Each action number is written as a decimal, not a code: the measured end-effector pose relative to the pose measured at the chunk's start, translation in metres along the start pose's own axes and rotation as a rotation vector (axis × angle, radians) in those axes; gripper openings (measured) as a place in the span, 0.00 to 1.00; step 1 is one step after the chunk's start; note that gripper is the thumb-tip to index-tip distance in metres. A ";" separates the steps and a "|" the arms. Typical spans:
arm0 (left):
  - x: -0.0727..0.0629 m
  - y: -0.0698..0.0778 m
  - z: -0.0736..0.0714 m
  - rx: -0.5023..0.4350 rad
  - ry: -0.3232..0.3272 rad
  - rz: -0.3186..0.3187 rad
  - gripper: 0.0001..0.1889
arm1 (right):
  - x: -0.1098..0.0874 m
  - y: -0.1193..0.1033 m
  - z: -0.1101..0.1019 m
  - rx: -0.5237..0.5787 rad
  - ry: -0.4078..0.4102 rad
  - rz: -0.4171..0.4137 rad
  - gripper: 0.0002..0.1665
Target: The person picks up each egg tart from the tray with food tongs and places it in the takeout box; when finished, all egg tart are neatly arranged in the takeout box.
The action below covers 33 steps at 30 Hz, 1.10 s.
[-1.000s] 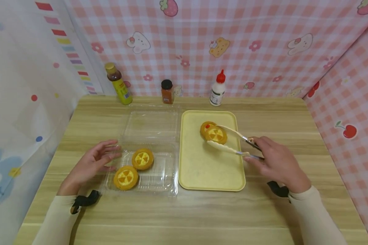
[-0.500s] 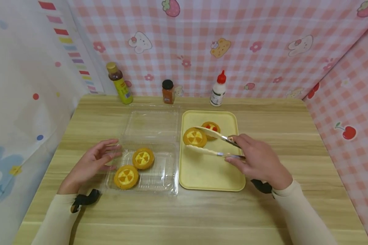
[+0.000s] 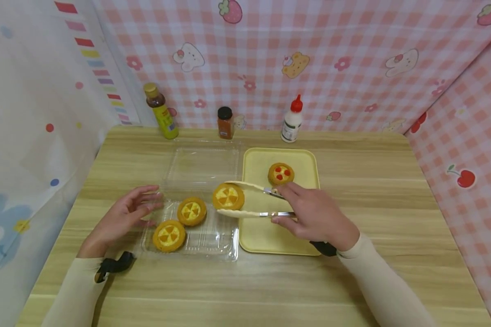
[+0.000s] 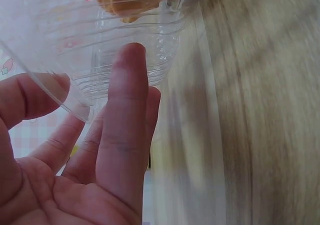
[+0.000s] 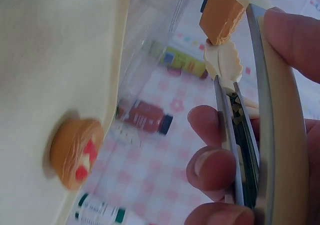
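Observation:
My right hand (image 3: 311, 215) grips food tongs (image 3: 266, 214) with metal arms and cream tips. Between those tips is a round tart (image 3: 227, 197) with a yellow and orange top, above the right side of a clear plastic container (image 3: 212, 247). In the right wrist view this tart (image 5: 220, 17) appears edge-on. Two similar tarts, a farther one (image 3: 191, 211) and a nearer one (image 3: 169, 235), lie inside the container. My left hand (image 3: 124, 215) is at the container's left edge, its fingers fairly straight; in the left wrist view the thumb (image 4: 52, 87) touches the clear rim.
A yellow tray (image 3: 253, 243) lies right of the container, bearing a tart with red pieces (image 3: 281, 174). The container's lid (image 3: 202, 163) is folded back. Along the table's rear edge stand a yellow-labelled bottle (image 3: 164, 119), a black-capped jar (image 3: 225, 125) and a red-capped white bottle (image 3: 292, 122).
My right hand has carried the tart in the tongs leftward from over the tray to above the container. The red-topped tart on the tray is now uncovered. My left hand stays at the container's edge.

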<state>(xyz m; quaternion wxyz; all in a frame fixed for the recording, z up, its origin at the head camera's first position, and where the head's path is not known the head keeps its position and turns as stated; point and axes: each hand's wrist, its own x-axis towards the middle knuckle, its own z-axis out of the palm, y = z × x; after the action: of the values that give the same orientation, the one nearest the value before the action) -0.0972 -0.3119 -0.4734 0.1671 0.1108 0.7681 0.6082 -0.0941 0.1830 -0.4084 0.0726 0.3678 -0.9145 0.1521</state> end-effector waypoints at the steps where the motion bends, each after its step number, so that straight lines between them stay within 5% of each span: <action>1: 0.000 0.000 0.000 0.000 0.001 -0.002 0.28 | 0.002 -0.002 0.002 0.004 -0.005 -0.008 0.37; 20: -0.001 0.000 0.000 0.001 -0.002 0.000 0.27 | 0.026 -0.038 0.033 -0.022 -0.153 -0.154 0.37; 33: 0.000 0.000 -0.001 -0.003 -0.004 0.005 0.28 | 0.034 -0.046 0.039 -0.039 -0.213 -0.180 0.40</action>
<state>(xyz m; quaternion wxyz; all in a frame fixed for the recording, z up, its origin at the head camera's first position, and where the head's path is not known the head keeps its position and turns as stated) -0.0981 -0.3131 -0.4729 0.1674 0.1138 0.7665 0.6095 -0.0876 0.1162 -0.4268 -0.0046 0.4608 -0.8832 0.0874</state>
